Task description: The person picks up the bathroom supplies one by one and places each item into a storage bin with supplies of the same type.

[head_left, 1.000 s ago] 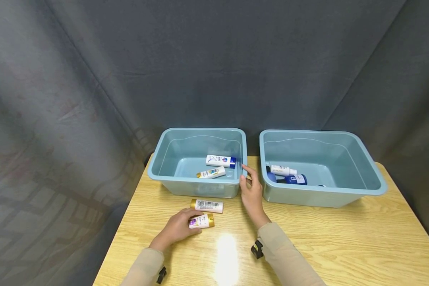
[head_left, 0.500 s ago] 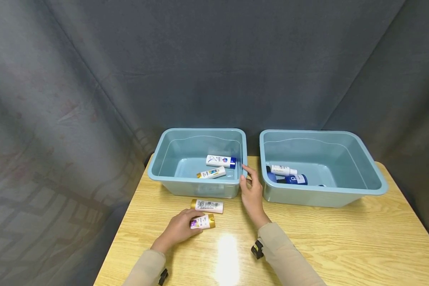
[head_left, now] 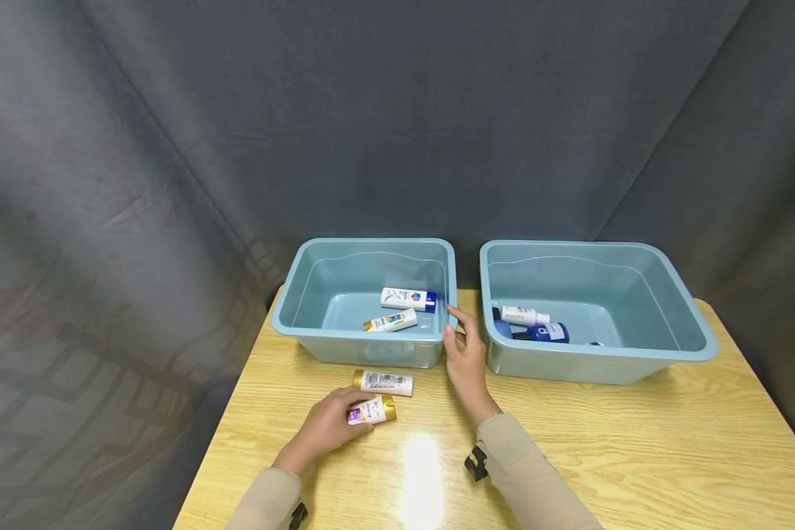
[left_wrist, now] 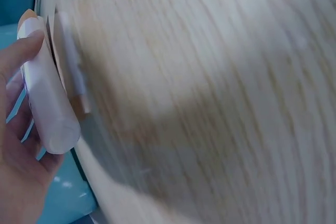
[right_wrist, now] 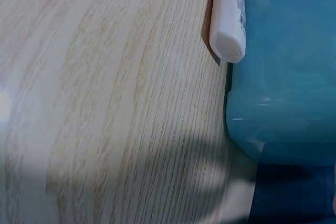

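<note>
My left hand (head_left: 331,423) grips a white bottle with a gold cap (head_left: 373,410) and a purple patch on its label. In the left wrist view the thumb lies along this bottle (left_wrist: 50,98), its rounded white base toward the camera. A second white bottle with a gold cap (head_left: 387,383) lies just beyond it, barcode side up, in front of the left blue bin (head_left: 364,347). My right hand (head_left: 467,361) holds that bin's rim near the front right corner, index finger and thumb at the edge. Only a sliver of it shows in the right wrist view.
Inside the left bin lie a white bottle with a blue cap (head_left: 404,298) and a white bottle with a gold cap (head_left: 392,320). The right blue bin (head_left: 589,361) contains a white bottle (head_left: 522,316) and a dark blue bottle (head_left: 548,333). A grey curtain hangs behind the wooden table (head_left: 570,427).
My left hand, with the bottle, has shifted very slightly left and tilted a little since half a second ago. The right hand stays at the rim.
</note>
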Action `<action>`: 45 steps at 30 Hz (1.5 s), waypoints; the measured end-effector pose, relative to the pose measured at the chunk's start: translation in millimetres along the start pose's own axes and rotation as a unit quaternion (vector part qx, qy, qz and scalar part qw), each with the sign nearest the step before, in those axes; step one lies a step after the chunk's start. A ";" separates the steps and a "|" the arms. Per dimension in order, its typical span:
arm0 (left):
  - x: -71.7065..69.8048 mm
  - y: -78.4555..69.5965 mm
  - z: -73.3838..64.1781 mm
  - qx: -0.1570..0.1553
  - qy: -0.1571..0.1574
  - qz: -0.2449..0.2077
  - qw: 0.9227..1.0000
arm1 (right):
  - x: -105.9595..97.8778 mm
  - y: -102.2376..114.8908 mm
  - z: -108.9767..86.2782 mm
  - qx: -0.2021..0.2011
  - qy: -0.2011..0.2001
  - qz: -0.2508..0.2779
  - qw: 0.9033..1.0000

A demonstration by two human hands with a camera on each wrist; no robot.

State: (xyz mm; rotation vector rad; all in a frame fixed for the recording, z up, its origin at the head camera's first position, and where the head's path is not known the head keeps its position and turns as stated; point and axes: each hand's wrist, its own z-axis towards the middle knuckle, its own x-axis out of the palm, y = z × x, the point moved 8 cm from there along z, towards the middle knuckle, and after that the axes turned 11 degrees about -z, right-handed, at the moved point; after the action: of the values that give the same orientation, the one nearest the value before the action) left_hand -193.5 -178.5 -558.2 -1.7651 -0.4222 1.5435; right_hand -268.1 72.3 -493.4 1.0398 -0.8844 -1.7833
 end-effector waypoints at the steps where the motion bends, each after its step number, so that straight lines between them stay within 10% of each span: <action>1: -1.2 -1.1 -0.5 0.002 -0.001 0.005 1.000 | 0.0 0.2 0.0 0.000 0.000 0.000 1.000; 45: -59.1 -74.5 2.0 0.064 0.017 0.070 0.995 | 1.2 -1.0 -1.0 0.002 0.003 0.017 1.000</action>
State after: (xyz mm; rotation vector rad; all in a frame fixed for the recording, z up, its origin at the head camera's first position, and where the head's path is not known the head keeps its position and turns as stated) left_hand -192.1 -167.6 -463.7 -1.7487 -0.1810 1.5964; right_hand -267.8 71.4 -495.0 1.0273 -0.8974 -1.7495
